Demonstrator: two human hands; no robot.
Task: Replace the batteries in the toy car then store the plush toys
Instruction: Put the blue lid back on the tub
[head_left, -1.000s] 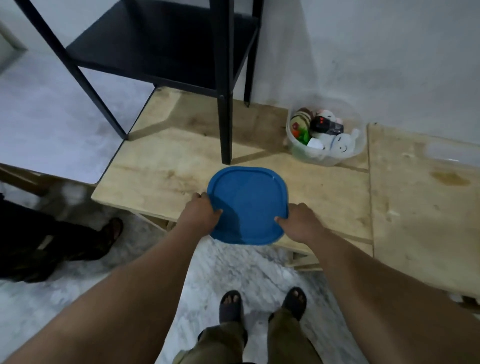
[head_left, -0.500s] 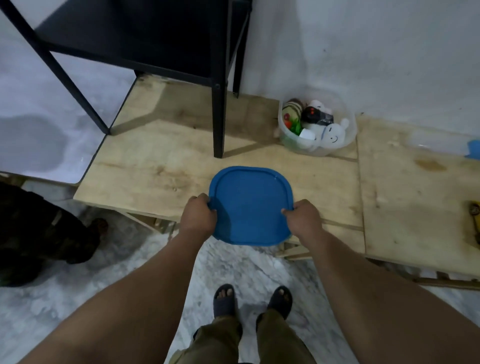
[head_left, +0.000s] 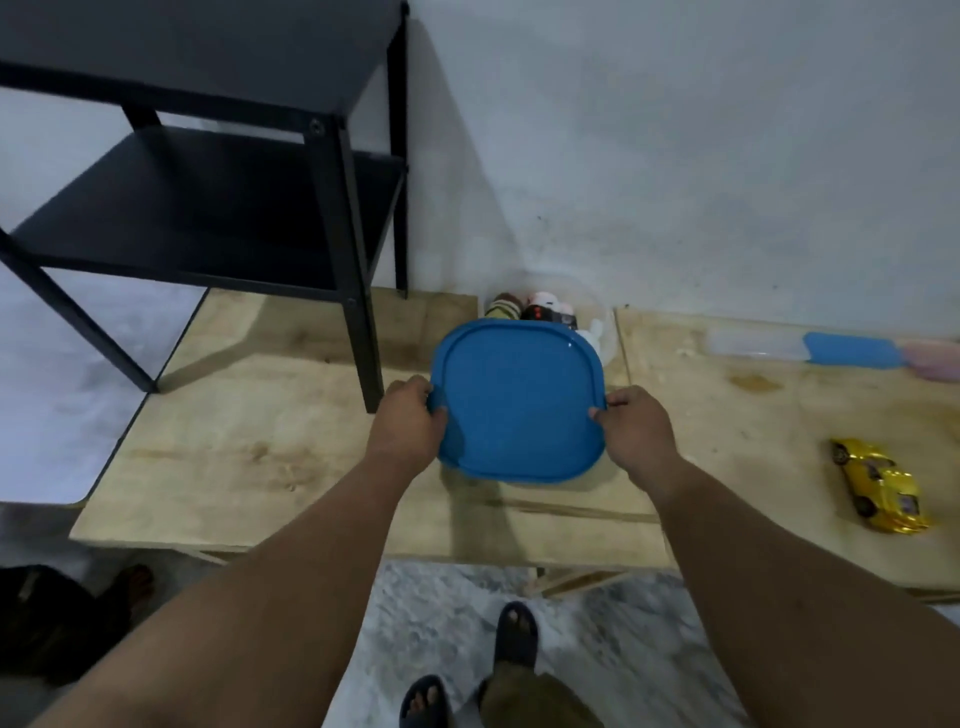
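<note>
A blue square lid (head_left: 519, 400) is held level above the wooden table, gripped by my left hand (head_left: 410, 423) on its left edge and my right hand (head_left: 636, 426) on its right edge. Behind the lid, against the wall, stands a clear plastic tub (head_left: 608, 332) with plush toys (head_left: 535, 307) inside; the lid hides most of the tub. A shiny yellow toy car (head_left: 878, 486) lies on the table at the right, apart from both hands.
A black metal shelf unit (head_left: 208, 208) stands on the table's back left; its front leg (head_left: 358, 322) is just left of the lid. A blue and clear flat box (head_left: 831, 349) lies by the wall at right. A person's foot (head_left: 130, 582) shows lower left.
Both hands have carried the blue lid forward toward the tub, so it now covers most of it. The view has shifted and the yellow car has come into sight.
</note>
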